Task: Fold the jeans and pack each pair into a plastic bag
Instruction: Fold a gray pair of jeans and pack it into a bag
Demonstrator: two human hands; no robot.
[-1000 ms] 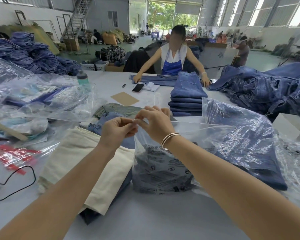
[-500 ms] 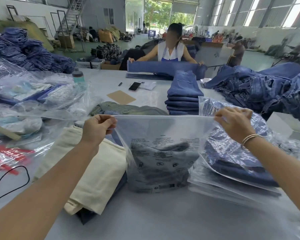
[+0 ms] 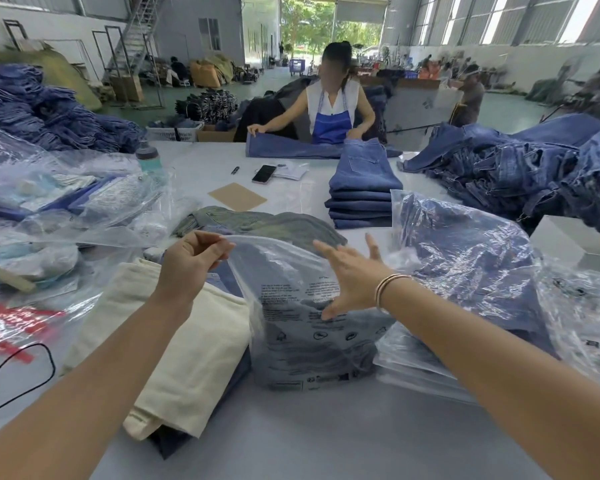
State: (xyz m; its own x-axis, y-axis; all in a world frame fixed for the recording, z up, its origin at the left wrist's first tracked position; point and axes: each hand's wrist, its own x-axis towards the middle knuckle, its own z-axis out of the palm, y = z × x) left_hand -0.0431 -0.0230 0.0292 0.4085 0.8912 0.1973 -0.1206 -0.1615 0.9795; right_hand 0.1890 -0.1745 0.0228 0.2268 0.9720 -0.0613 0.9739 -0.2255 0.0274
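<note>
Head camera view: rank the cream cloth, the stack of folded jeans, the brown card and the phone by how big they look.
1. Cream cloth, though it lies nearest the camera.
2. Stack of folded jeans.
3. Brown card.
4. Phone, smallest, but also farthest away.

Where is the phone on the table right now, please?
In the head view the phone lies face up on the far middle of the table, between a pen and white papers, behind the brown card.

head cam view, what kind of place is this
Most likely a garment factory's packing floor. Loose jeans are heaped on a long work table, a folded stack waits, and the left hand holds a printed plastic bag.
</note>
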